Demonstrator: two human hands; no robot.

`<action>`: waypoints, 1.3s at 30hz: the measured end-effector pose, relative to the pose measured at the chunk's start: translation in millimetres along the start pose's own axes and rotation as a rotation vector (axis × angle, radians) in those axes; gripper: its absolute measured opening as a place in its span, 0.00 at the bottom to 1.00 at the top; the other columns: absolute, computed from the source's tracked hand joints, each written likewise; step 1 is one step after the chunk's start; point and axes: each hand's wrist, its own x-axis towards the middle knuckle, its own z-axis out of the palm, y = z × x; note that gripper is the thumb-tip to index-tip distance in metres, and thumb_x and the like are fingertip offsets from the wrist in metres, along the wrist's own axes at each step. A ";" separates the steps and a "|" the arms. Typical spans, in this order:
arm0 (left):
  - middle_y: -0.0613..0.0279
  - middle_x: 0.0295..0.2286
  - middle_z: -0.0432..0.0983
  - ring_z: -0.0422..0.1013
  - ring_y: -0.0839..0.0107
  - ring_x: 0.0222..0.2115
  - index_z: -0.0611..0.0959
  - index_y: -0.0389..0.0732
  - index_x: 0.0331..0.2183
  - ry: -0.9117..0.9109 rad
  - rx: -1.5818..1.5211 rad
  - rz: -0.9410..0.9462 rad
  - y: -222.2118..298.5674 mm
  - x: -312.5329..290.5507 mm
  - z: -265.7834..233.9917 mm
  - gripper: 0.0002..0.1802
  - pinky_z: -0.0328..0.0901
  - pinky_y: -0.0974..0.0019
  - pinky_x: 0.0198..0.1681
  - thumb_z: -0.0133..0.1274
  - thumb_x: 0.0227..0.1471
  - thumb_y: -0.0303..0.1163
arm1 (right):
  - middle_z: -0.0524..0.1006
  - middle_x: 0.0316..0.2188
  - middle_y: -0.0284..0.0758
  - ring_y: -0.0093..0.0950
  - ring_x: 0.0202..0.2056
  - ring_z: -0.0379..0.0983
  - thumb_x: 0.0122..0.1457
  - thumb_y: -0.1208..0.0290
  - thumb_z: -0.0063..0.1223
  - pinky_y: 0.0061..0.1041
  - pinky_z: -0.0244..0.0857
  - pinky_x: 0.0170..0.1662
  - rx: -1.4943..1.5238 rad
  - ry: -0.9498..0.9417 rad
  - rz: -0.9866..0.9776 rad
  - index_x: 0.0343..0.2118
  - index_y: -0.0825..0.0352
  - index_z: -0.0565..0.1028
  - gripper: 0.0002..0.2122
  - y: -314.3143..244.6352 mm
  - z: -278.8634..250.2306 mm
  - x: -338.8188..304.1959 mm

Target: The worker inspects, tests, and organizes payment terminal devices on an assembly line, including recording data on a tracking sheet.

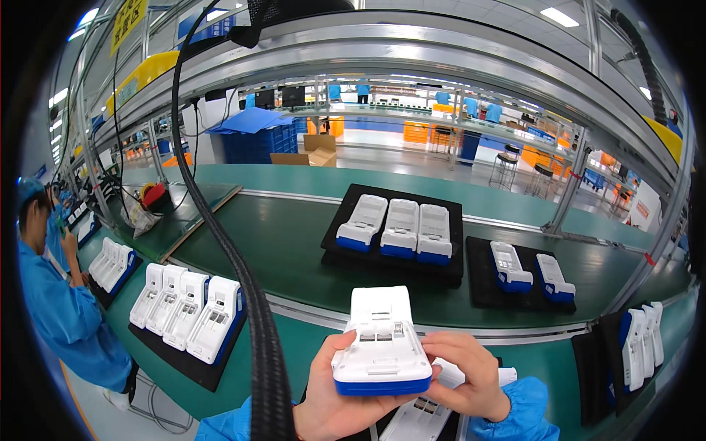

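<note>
A white handheld terminal (382,345) with a blue base edge is held up in front of me, its slotted, open-bayed side facing up. My left hand (334,393) supports it from the left and below, thumb along its left edge. Against its right side rests my right hand (467,375), fingers bent and thumb near the lower right corner. Below my hands lies another white terminal (415,420), partly hidden by them.
On the green conveyor sit black foam trays with three terminals (401,228) and two terminals (513,266). More terminals (179,312) stand on a tray at left, others (641,345) at right. A thick black cable (254,294) hangs across. A blue-sleeved co-worker (70,294) is at far left.
</note>
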 end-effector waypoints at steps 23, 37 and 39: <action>0.56 0.38 0.70 0.71 0.72 0.34 0.61 0.34 0.48 0.069 0.644 -0.401 22.0 40.5 -49.4 0.23 0.67 0.71 0.36 0.42 0.52 0.34 | 0.54 0.49 0.36 0.26 0.47 0.57 0.54 0.58 0.43 0.23 0.56 0.47 0.716 0.174 0.298 0.55 0.65 0.49 0.29 1.3 -20.6 -6.7; 0.57 0.40 0.69 0.69 0.71 0.37 0.65 0.37 0.47 0.036 0.801 -0.395 22.4 45.5 -59.0 0.22 0.65 0.71 0.39 0.45 0.50 0.33 | 0.54 0.50 0.39 0.28 0.50 0.57 0.46 0.50 0.50 0.25 0.54 0.51 0.636 0.210 0.257 0.54 0.70 0.49 0.38 -7.5 -13.9 -11.1; 0.58 0.40 0.69 0.69 0.71 0.37 0.65 0.37 0.47 0.046 0.817 -0.399 23.4 46.1 -60.2 0.23 0.65 0.71 0.39 0.45 0.49 0.33 | 0.51 0.52 0.38 0.29 0.51 0.55 0.46 0.52 0.51 0.25 0.53 0.51 0.622 0.181 0.238 0.54 0.70 0.50 0.37 -6.2 -14.7 -12.3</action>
